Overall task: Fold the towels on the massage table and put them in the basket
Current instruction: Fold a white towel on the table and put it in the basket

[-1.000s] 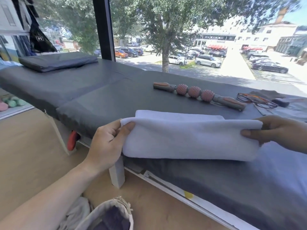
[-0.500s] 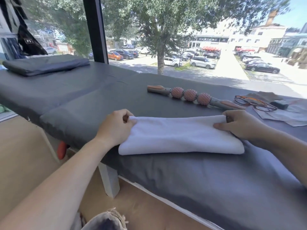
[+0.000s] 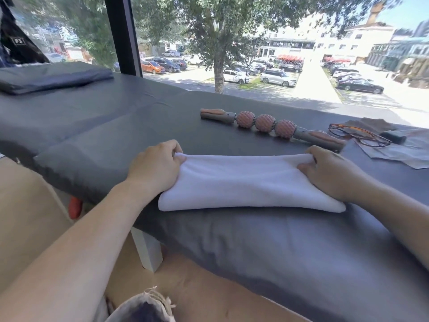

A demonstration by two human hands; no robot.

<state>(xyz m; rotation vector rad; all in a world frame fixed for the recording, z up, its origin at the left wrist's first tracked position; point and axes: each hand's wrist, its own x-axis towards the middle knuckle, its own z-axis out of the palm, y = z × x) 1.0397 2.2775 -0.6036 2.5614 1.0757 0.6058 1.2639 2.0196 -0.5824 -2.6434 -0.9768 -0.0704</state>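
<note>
**Both hands gripping the ends of a folded white towel on the massage table**

White towel [image 3: 250, 182] lies folded into a long narrow band near the front edge of the massage table [image 3: 255, 252], long side running parallel to that edge. It rests flat on the grey cover, far edge slightly lifted and bunched at both ends.

Left hand [image 3: 155, 167] is at the towel's left end, fingers curled over the far left corner and pinching the cloth; heel of the hand sits on the towel's left edge. Right hand [image 3: 329, 173] is at the right end, fingers curled round the far right corner, thumb lying on top of the towel. Both hands clamped on the towel, well apart from each other, one per end. Both forearms bare, reaching in from the near side.

Basket [image 3: 141, 307] only partly seen at the bottom of the view, on the floor below the table's front edge: light fabric rim with frayed edge, dark inside. Contents can't be told.

Behind the towel, toward the table's back edge, a massage roller stick [image 3: 267, 124] with three pink knobbly balls and grey-pink handles lies at a slant. Its right handle end is just beside the right hand's knuckles; touching or not, can't tell. Eyeglasses [image 3: 359, 135] sit near the back right corner on some pale sheets [image 3: 394, 152], with a small dark block [image 3: 394, 137] just beside them. A folded dark pad [image 3: 53, 76] rests at the far left end of the table. White table leg [image 3: 148, 249] shows under the front edge, an orange object [image 3: 75, 206] to its left. Window behind shows a tree and parked cars.
</note>
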